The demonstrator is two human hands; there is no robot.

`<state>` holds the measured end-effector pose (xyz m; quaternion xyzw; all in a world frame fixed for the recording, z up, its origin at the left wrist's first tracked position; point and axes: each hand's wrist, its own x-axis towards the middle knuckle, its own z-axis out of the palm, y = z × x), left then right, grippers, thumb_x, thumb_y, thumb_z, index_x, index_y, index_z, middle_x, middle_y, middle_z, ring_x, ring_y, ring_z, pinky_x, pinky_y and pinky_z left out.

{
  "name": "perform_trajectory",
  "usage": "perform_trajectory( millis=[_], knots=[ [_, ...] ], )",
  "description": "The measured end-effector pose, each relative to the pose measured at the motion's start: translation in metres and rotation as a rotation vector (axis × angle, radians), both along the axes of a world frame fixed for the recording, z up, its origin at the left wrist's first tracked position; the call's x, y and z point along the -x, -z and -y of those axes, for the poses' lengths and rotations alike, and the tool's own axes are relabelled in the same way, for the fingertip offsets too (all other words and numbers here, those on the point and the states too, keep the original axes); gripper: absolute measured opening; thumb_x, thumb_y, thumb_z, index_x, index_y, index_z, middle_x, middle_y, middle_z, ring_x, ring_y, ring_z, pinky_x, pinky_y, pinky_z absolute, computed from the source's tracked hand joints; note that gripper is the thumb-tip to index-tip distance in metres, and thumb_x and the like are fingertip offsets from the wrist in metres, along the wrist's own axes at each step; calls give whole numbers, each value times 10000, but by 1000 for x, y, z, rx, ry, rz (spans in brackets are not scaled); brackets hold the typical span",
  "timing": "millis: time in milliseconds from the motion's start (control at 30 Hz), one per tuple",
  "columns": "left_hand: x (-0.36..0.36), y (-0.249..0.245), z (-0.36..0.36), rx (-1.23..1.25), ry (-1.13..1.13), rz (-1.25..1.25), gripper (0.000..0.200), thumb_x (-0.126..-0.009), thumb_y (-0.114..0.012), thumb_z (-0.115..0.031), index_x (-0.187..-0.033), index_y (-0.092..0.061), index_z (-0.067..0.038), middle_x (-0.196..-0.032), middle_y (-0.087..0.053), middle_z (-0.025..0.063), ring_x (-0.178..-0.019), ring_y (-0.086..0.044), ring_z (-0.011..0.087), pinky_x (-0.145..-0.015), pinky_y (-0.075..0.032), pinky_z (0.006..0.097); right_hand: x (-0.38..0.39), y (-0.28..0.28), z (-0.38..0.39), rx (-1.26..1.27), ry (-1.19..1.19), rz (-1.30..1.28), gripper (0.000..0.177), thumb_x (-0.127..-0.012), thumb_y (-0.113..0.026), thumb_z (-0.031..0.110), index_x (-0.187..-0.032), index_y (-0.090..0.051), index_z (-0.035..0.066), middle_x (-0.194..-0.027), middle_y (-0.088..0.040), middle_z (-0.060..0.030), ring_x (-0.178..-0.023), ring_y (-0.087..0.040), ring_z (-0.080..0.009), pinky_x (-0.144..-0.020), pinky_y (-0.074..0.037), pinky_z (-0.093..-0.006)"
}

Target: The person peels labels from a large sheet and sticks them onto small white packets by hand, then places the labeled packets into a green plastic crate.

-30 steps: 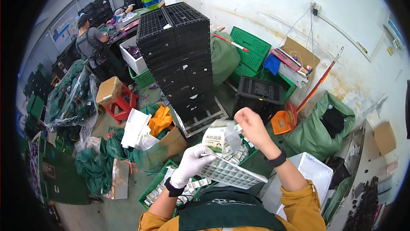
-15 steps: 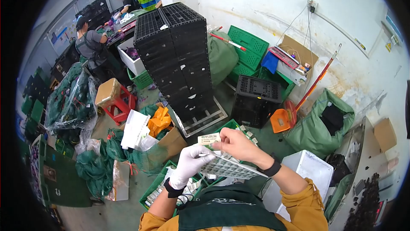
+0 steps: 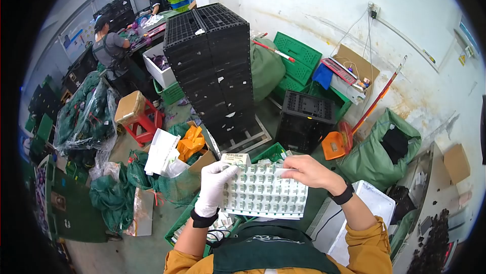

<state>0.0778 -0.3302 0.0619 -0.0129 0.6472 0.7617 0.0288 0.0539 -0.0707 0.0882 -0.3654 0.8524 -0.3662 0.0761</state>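
My left hand [image 3: 212,187], in a white glove, pinches the left edge of a white sheet of labels [image 3: 264,191] printed in rows of small greenish marks. At the sheet's upper right edge is my right hand [image 3: 313,173], bare, with its fingers closed on it. A cream printed card [image 3: 236,158] shows above the sheet's upper left corner, beside my left thumb. Below my left wrist, a green crate [image 3: 174,229] holds many small white pieces. Behind the sheet stands another green crate [image 3: 273,151], partly hidden.
A tall stack of black crates [image 3: 212,71] stands ahead. Left are a red stool [image 3: 147,127] and green net bags [image 3: 109,203]. On the right are a white box [image 3: 372,203] and a green sack [image 3: 362,160]. Two people work at a table, upper left.
The sheet has turned from a steep tilt to face me, showing its rows. My right hand has moved right, away from the card, to the sheet's upper right edge.
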Motion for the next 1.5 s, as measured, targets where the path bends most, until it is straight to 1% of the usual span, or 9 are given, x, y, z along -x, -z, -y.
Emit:
perform_trajectory(
  millis=[233,600,700,767,900,1067,1167,1300,1500],
  knots=[
    [0,-9,-13,95,107,13,113,-761,-677,-105,-726,-647,-2,-644,-572,-24,-597,-492,39,-560,-382,192,-19,-22,39,-71,204,-485,413,-689,-702,347,-808,-476,23,-726,-477,-105,-698,-522,-288,-614,-430,-362],
    [7,-3,-12,105,173,32,137,-778,-660,-114,-714,-638,6,-671,-573,-15,-623,-488,40,-574,-390,197,-27,8,56,-125,20,-721,134,-760,-603,106,-805,-494,42,-628,-474,-65,-560,-550,-226,-447,-421,-319],
    [10,1,-7,66,134,51,143,-781,-659,-103,-696,-624,6,-678,-572,-8,-634,-502,46,-582,-403,206,-36,-7,57,-21,25,-674,142,-783,-598,124,-738,-499,33,-600,-493,-68,-558,-558,-223,-447,-416,-317],
    [7,7,-5,267,205,-265,105,-764,-669,-69,-708,-626,8,-708,-580,10,-647,-522,68,-604,-422,219,-24,-16,44,99,410,-261,217,-807,-597,156,-680,-500,10,-572,-519,-73,-569,-567,-233,-458,-413,-308],
    [-1,-1,-21,229,366,-337,97,-728,-704,-75,-760,-648,-2,-768,-601,36,-726,-564,106,-663,-444,240,-12,-14,49,315,234,203,208,-815,-622,183,-929,-630,10,-699,-624,-100,-613,-563,-111,-552,-423,-249],
    [-8,19,-20,99,472,-28,110,-747,-705,-100,-761,-649,-6,-756,-593,-11,-676,-520,47,-623,-422,196,15,-3,33,781,384,452,206,-845,-596,106,-976,-622,-50,-829,-645,-30,-725,-543,-61,-670,-451,-216],
    [-14,23,-22,134,359,-146,96,-747,-699,-87,-749,-649,-5,-701,-582,-11,-641,-513,57,-603,-413,205,22,-4,15,326,627,232,150,-848,-591,104,-788,-596,-34,-677,-571,8,-647,-479,-33,-580,-413,-215],
    [-14,15,-20,190,268,-93,90,-736,-700,-74,-745,-649,-1,-717,-581,11,-659,-520,74,-609,-416,216,-13,-1,43,432,327,178,187,-824,-620,153,-744,-566,-8,-583,-521,3,-573,-450,-47,-500,-368,-244],
    [-11,0,-17,216,244,-220,58,-700,-695,-27,-726,-650,-2,-764,-611,38,-707,-552,105,-653,-430,248,-11,-12,47,47,583,-143,257,-794,-654,213,-705,-552,-6,-488,-497,-40,-473,-450,-78,-442,-364,-287]
  ],
)
